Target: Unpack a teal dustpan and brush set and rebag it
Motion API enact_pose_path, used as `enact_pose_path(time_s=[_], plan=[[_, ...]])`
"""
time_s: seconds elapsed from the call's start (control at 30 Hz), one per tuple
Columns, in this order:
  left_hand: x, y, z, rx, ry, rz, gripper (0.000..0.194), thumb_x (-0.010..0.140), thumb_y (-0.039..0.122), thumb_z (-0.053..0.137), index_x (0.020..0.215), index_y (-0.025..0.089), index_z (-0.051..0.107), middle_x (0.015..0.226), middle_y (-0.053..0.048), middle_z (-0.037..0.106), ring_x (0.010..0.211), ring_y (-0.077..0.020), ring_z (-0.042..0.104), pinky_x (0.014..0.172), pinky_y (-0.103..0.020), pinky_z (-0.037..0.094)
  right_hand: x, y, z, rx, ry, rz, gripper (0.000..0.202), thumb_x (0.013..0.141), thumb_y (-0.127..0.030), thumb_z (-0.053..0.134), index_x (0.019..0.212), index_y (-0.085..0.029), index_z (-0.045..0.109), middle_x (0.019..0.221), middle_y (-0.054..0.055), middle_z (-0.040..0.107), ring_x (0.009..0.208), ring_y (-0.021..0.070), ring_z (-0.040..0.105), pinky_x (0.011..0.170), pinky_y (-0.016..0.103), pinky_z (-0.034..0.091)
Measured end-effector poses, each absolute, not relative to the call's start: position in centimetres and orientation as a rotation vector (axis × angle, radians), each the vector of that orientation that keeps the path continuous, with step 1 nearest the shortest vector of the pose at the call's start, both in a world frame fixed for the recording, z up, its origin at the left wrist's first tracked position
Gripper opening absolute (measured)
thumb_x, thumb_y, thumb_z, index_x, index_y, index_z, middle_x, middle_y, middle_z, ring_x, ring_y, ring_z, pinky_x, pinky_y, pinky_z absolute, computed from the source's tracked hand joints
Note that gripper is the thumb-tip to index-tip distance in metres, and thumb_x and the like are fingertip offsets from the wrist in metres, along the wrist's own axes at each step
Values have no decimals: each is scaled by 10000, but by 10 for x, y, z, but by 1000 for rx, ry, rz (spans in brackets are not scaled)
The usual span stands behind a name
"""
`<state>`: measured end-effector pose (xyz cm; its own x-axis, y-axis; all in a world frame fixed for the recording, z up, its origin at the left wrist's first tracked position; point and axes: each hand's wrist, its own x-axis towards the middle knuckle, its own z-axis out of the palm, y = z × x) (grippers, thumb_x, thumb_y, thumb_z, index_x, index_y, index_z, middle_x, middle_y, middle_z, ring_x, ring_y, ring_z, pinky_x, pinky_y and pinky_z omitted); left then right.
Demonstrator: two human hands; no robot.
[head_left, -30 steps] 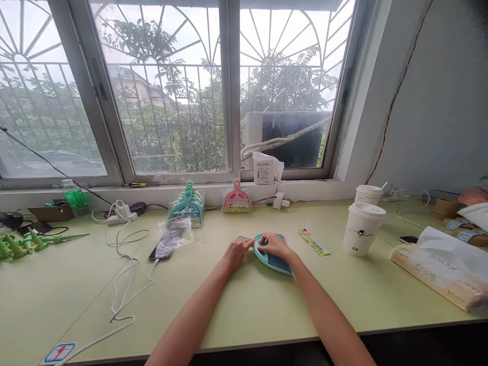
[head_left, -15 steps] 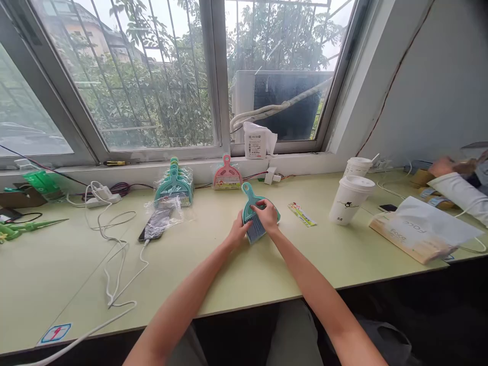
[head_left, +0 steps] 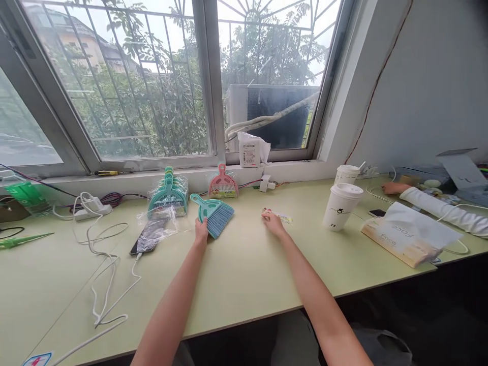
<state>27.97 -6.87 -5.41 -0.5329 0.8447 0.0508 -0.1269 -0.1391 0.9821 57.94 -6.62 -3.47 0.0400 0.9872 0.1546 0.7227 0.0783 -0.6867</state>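
My left hand [head_left: 202, 230] is closed around the near side of a teal hand brush [head_left: 215, 214] with blue bristles. Its handle, with a hanging hole, points to the upper left, and the bristles fan out to the right. I cannot tell whether a dustpan lies beneath it. Farther right, my right hand [head_left: 272, 222] has its fingers closed over the left end of a printed label strip [head_left: 285, 218] at the table. Part of the strip is hidden by the fingers.
Teal dustpan-and-brush sets [head_left: 168, 195] and a pink set [head_left: 223, 185] stand by the window. A phone [head_left: 148, 239] lies under clear plastic with a white cable. Two paper cups [head_left: 341, 208] and a tissue pack [head_left: 407, 234] are at right. Another person's sleeve [head_left: 438, 206] is at far right.
My left hand has moved left with the brush, which has turned so its bristles point right. My right hand has let go of it and reached the label strip.
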Motion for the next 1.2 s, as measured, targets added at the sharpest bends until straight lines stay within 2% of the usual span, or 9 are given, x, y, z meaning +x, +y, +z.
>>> enact_pose_path(time_s=[0.1, 0.27, 0.37, 0.53, 0.67, 0.77, 0.9, 1.03, 1.2], plan=[[270, -65, -57, 819, 1441, 1781, 183, 808, 326, 610, 905, 208, 510, 898, -43, 622, 961, -192, 603, 885, -326, 459, 562, -75, -31, -1366, -1852, 717, 277, 747, -104, 557, 923, -226, 733, 1032, 36, 717, 1043, 175, 628, 963, 313, 431], [275, -69, -55, 843, 1508, 1732, 139, 839, 289, 566, 931, 198, 514, 968, -62, 617, 985, -196, 594, 918, -330, 434, 543, -86, -31, -1670, -1826, 414, 317, 832, -245, 573, 1140, -221, 645, 1361, 101, 539, 1313, 283, 417, 1109, 593, 137], [279, -70, -53, 864, 1503, 1726, 143, 830, 282, 579, 929, 194, 523, 969, -65, 626, 1005, -203, 589, 927, -324, 427, 539, -85, -35, -1789, -1905, 462, 347, 850, -111, 465, 1116, -243, 646, 1420, 75, 480, 1341, 284, 382, 1070, 674, 74], [281, -73, -50, 894, 1524, 1706, 143, 841, 286, 559, 946, 193, 529, 987, -74, 631, 1006, -205, 593, 922, -326, 431, 534, -83, -38, -1650, -1852, 495, 457, 776, -2, 372, 934, -264, 711, 1200, -2, 661, 1155, 184, 564, 1114, 544, 163], [283, -77, -48, 928, 1535, 1677, 165, 841, 300, 561, 959, 186, 538, 1012, -86, 638, 1031, -211, 595, 932, -336, 430, 534, -86, -35, -1572, -1883, 459, 288, 807, -239, 548, 1057, -286, 684, 1288, 17, 604, 1232, 223, 503, 1117, 540, 143], [285, -80, -48, 946, 1474, 1687, 240, 816, 347, 600, 992, 193, 545, 989, -78, 656, 1045, -220, 598, 912, -336, 447, 536, -89, -35, -1548, -2036, 477, 392, 754, -333, 656, 1144, -293, 646, 1324, 46, 577, 1262, 252, 476, 1111, 556, 131], [287, -83, -47, 1003, 1367, 1683, 266, 802, 388, 612, 1005, 222, 567, 948, -64, 674, 1047, -235, 605, 872, -317, 466, 538, -86, -36, -1608, -1873, 385, 230, 812, -248, 558, 979, -282, 711, 1010, 30, 725, 970, 203, 639, 1013, 393, 351], [299, -86, -46, 892, 1433, 1569, 337, 808, 465, 602, 1034, 219, 557, 956, -64, 656, 972, -218, 630, 807, -316, 502, 541, -83, -26, -1581, -1425, 481, 357, 857, -447, 464, 1012, -207, 679, 964, 80, 721, 863, 235, 649, 736, 318, 470], [334, -94, -52, 781, 1213, 1412, 494, 810, 635, 513, 1137, 265, 498, 976, -48, 639, 836, -182, 660, 676, -315, 548, 531, -99, -6, -1299, -1256, 302, 571, 929, -548, 239, 1195, -158, 561, 1129, 134, 663, 1037, 229, 604, 893, 347, 440]])
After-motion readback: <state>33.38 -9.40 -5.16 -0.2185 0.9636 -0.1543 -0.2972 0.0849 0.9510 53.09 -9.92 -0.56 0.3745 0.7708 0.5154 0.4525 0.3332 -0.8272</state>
